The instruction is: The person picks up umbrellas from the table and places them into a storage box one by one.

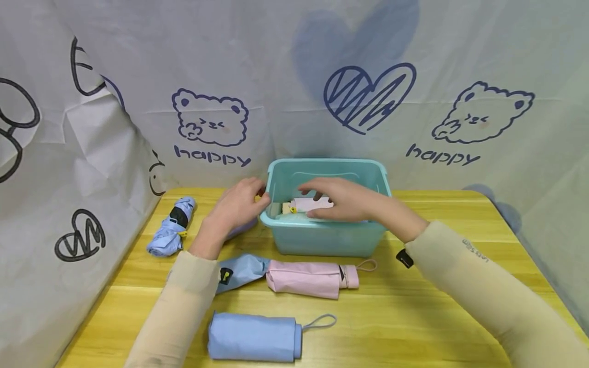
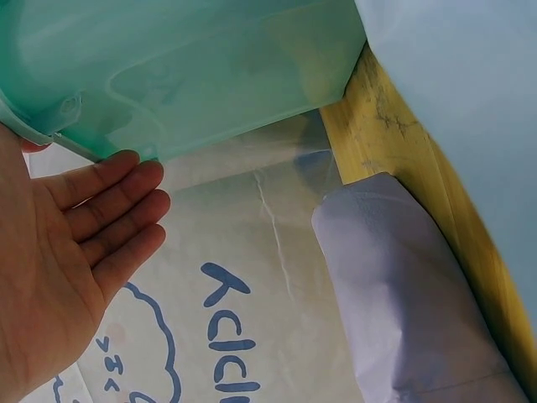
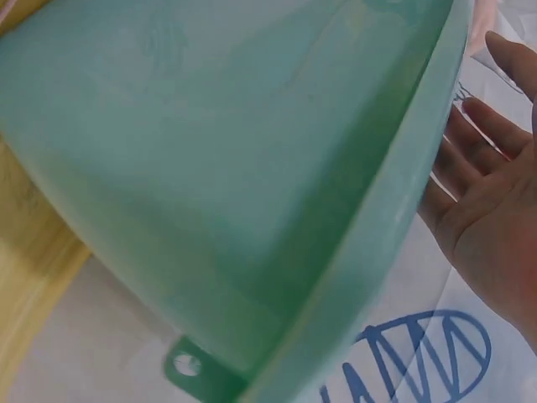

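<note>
A teal plastic bin (image 1: pixel 326 240) stands on the table. My left hand (image 1: pixel 239 204) is at its left rim, fingers extended along the outside wall in the left wrist view; firm contact is hard to judge. Over the bin's opening hovers my right hand (image 1: pixel 345 199), fingers loosely bent and holding nothing. Inside lies a pale pink folded umbrella (image 1: pixel 313 203) beside other pale items, partly hidden by that hand. A purple folded umbrella (image 2: pixel 394 285) lies beneath the left hand. In front of the bin are a light blue umbrella (image 1: pixel 248 271) and a pink umbrella (image 1: pixel 303 278).
Nearest the front lies a blue folded umbrella (image 1: pixel 253 337) with a wrist loop. Another blue umbrella (image 1: pixel 172 227) with a black strap is at the table's left edge. A printed white cloth (image 1: pixel 285 76) hangs behind the wooden table (image 1: pixel 414 317).
</note>
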Available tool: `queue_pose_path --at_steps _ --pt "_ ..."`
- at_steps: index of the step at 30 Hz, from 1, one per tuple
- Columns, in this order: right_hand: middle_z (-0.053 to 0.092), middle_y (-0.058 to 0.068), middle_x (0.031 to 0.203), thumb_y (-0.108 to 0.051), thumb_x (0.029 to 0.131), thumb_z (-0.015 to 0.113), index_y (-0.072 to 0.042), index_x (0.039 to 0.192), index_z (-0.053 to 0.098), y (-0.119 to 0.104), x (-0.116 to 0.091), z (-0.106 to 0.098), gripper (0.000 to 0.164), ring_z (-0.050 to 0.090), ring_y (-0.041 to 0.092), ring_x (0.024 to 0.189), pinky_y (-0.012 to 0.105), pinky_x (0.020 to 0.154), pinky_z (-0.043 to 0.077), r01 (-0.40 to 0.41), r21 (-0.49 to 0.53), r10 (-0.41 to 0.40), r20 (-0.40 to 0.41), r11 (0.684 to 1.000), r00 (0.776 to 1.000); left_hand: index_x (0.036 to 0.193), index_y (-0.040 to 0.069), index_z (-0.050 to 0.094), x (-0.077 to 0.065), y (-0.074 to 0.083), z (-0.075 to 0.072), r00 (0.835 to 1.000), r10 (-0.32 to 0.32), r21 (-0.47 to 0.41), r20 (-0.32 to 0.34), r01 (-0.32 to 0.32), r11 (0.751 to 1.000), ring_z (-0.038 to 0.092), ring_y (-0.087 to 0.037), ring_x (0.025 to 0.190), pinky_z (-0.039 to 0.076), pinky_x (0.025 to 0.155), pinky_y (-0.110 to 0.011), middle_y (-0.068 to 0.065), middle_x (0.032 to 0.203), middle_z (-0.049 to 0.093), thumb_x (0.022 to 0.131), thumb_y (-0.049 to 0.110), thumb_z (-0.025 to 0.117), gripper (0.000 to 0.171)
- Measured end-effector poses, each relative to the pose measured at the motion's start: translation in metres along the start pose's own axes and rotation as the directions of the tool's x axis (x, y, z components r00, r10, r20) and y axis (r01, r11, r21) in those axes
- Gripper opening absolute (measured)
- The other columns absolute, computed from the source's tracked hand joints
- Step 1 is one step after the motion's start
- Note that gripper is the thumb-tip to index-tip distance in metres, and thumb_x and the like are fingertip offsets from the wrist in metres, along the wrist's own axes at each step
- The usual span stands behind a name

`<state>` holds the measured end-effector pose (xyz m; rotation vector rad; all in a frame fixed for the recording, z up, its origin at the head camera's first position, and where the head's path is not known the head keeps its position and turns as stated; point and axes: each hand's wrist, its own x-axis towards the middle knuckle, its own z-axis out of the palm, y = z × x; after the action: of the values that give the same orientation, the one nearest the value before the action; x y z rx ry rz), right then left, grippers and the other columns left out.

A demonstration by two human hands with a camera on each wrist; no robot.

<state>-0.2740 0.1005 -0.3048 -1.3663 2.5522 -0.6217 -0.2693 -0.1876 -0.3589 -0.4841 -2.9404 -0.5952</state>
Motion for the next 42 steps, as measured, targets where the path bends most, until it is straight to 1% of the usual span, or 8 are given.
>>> queue_pose_path --at_steps 9,15,18,22,29,31,34,42 --pt "0.059 0.008 0.144 -0.027 0.098 0.072 -0.008 0.147 0.053 0.001 -0.022 0.018 0.056 0.063 0.022 0.119 0.044 0.091 0.057 0.071 -0.032 -0.076 -0.175 0.997 0.982 0.110 0.013 0.067 0.000 0.000 0.000 1.000 0.001 0.000 -0.007 -0.001 1.000 0.058 -0.024 0.096 0.052 0.087 -0.045 -0.002 0.107 0.064 0.097 0.033 0.050 0.030" --pt "0.058 0.011 0.146 -0.025 0.097 0.072 -0.005 0.146 0.054 -0.004 -0.037 0.035 0.056 0.061 0.027 0.127 0.044 0.103 0.052 0.144 -0.084 -0.161 -0.265 0.986 0.951 0.111 0.011 0.067 -0.002 0.000 0.001 1.000 -0.003 0.004 -0.002 0.003 1.000 0.058 -0.024 0.097 0.052 0.088 -0.045 -0.003 0.107 0.065 0.097 0.033 0.050 0.031" --pt "0.057 0.011 0.148 -0.025 0.097 0.073 -0.004 0.146 0.054 -0.008 -0.045 0.042 0.056 0.056 0.029 0.135 0.046 0.109 0.048 0.148 -0.094 -0.169 -0.284 0.985 0.944 0.111 0.011 0.068 -0.002 0.001 0.002 1.000 -0.006 0.002 0.000 0.006 1.000 0.058 -0.024 0.097 0.052 0.088 -0.045 -0.003 0.107 0.065 0.097 0.033 0.051 0.031" --pt "0.058 0.011 0.147 -0.024 0.096 0.074 -0.003 0.146 0.054 -0.012 -0.056 0.050 0.058 0.055 0.029 0.135 0.048 0.110 0.047 0.165 -0.111 -0.193 -0.316 0.980 0.929 0.111 0.012 0.068 -0.002 0.001 0.002 1.000 -0.002 0.000 -0.002 0.002 1.000 0.058 -0.024 0.098 0.053 0.089 -0.046 -0.003 0.108 0.065 0.096 0.032 0.051 0.031" --pt "0.058 0.012 0.147 -0.022 0.094 0.076 -0.003 0.145 0.054 -0.017 -0.068 0.065 0.059 0.057 0.030 0.133 0.049 0.109 0.047 0.273 -0.169 -0.318 -0.378 0.947 0.870 0.112 0.012 0.068 -0.001 0.001 0.000 1.000 0.011 -0.004 -0.014 -0.011 1.000 0.058 -0.024 0.098 0.052 0.088 -0.046 -0.003 0.108 0.065 0.096 0.032 0.051 0.031" --pt "0.057 0.012 0.147 -0.023 0.094 0.076 -0.003 0.145 0.054 -0.019 -0.070 0.070 0.059 0.056 0.030 0.134 0.048 0.110 0.046 0.287 -0.188 -0.339 -0.376 0.939 0.862 0.112 0.012 0.068 -0.001 0.000 -0.001 1.000 0.013 -0.001 -0.014 -0.013 1.000 0.058 -0.024 0.099 0.052 0.088 -0.046 -0.003 0.109 0.065 0.097 0.033 0.051 0.031" --pt "0.057 0.013 0.147 -0.023 0.095 0.074 -0.002 0.145 0.054 -0.022 -0.073 0.079 0.058 0.054 0.030 0.137 0.046 0.112 0.045 0.303 -0.196 -0.356 -0.358 0.933 0.864 0.113 0.013 0.068 -0.002 -0.001 -0.001 1.000 0.014 0.003 -0.012 -0.014 1.000 0.058 -0.024 0.099 0.052 0.089 -0.046 -0.003 0.109 0.065 0.097 0.033 0.050 0.032" --pt "0.054 0.011 0.151 -0.025 0.097 0.072 -0.006 0.146 0.054 -0.030 -0.081 0.100 0.056 0.049 0.029 0.142 0.046 0.115 0.042 0.283 -0.196 -0.331 -0.282 0.939 0.900 0.115 0.012 0.069 -0.002 0.001 0.000 1.000 0.016 -0.004 -0.010 -0.016 1.000 0.059 -0.024 0.100 0.053 0.089 -0.047 -0.003 0.110 0.066 0.097 0.033 0.051 0.033"
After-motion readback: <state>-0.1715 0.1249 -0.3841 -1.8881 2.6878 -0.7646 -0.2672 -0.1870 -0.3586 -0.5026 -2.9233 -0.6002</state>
